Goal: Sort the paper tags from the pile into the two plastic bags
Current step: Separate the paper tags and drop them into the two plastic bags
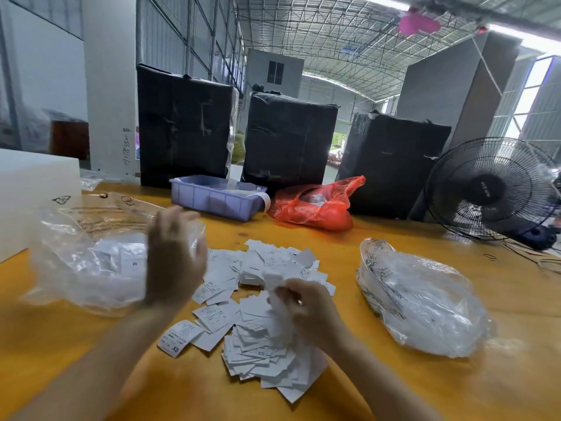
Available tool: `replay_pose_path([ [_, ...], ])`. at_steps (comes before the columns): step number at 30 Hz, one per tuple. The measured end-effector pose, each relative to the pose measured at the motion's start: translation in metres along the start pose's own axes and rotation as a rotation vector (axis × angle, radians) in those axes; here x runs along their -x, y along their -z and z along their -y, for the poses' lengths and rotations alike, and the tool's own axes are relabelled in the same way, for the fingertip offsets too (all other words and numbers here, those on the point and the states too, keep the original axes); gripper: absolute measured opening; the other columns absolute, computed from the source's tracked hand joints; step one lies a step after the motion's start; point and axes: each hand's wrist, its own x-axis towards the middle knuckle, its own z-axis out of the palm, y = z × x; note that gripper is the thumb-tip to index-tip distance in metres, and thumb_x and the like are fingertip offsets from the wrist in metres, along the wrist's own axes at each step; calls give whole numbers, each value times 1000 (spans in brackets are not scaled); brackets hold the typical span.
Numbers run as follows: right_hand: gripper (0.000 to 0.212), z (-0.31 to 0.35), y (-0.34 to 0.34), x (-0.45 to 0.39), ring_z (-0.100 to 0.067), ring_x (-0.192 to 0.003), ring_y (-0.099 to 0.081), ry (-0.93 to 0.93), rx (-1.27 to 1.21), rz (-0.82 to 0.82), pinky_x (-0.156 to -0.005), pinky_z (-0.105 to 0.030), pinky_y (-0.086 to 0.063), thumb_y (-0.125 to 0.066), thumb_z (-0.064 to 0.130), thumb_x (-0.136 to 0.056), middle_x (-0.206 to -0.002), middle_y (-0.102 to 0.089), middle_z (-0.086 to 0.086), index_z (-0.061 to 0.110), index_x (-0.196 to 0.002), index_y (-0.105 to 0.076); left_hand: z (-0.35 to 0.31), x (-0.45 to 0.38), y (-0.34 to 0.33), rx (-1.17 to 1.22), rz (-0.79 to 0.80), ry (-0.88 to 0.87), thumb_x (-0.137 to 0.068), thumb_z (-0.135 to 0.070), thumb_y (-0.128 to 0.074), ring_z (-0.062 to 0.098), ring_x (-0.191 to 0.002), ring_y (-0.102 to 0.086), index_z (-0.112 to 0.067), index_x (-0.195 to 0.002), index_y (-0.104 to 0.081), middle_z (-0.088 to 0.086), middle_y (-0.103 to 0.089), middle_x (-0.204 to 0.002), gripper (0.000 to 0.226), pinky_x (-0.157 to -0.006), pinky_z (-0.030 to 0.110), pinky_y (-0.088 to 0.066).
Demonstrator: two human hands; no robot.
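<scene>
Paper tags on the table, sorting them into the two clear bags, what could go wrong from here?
1. The fan stands near the loose pile of tags; if it is running, tags might blow off the table.
2. The right hand holds several tags at once; one could land in the wrong bag.
3. The left bag, by the blurred left hand, lies slumped, so dropped tags could miss its mouth.

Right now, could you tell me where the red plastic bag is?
In the head view, the crumpled red plastic bag lies at the table's far edge, right of the lilac plastic bin and before the black wrapped boxes.
</scene>
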Motion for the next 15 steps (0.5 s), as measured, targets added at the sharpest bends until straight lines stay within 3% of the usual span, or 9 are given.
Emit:
replay_pose_path([
  [1, 36, 0, 4, -1, -10, -55, -54, -67, -141, -35, -54, -33, -38, -58, 8, -91, -55, -54, -7, 11, -56, -50, -15, 9, -7, 168, 82, -7, -85, -1, -63, 30, -103, -56, 3, -111, -59, 23, -58, -113, 27, -88, 31, -46],
  [3, 23, 3, 15, -1, -33, -73, -66, -178, -408, -56, -70, -49, -51, -62, 10, -90, -73, -66, -23, -2, -70, -65, -41, 27, -14, 477, 325, 117, -91, -18, -60, 11, -83, -61, -7, -101, -65, 14, -67, -99, 16, -71, 16, -49],
  [6, 17, 9, 22, 3, -33, -74, -68, -273, -674, 9, -82, -50, -55, -64, 7, -87, -78, -68, -20, -9, -85, -67, -59, 46, -21, 824, 661, 367, -79, -48, -57, 20, -77, -68, -11, -87, -73, 13, -73, -85, 41, -71, 31, -53],
  [9, 21, 14, 26, 4, -30, -74, -69, -276, -682, 81, -77, -45, -58, -63, 11, -87, -79, -69, -20, -10, -87, -66, -61, 52, -21, 957, 617, 435, -76, -34, -64, 18, -77, -71, -14, -84, -76, 6, -74, -79, 24, -64, 22, -55],
  [10, 20, 14, 31, 2, -28, -72, -70, -269, -653, 61, -75, -44, -58, -63, 13, -88, -80, -70, -18, -7, -86, -67, -58, 51, -23, 939, 572, 462, -79, -29, -65, 16, -73, -70, -16, -82, -76, 4, -74, -77, 17, -61, 20, -53],
  [12, 18, 3, 50, -4, -26, -69, -70, -233, -434, -137, -73, -42, -58, -61, 14, -91, -79, -72, -15, -1, -84, -68, -50, 50, -26, 897, 518, 520, -85, -20, -64, 18, -67, -66, -15, -79, -74, 5, -74, -72, 13, -58, 22, -51],
  [15, 16, -37, 94, -5, -28, -76, -67, -229, 325, -458, -64, -31, -49, -54, 6, -92, -80, -70, -14, 1, -86, -68, -42, 49, -29, 806, 513, 501, -89, -15, -62, 13, -57, -58, -9, -78, -71, 8, -69, -64, 16, -52, 20, -46],
])
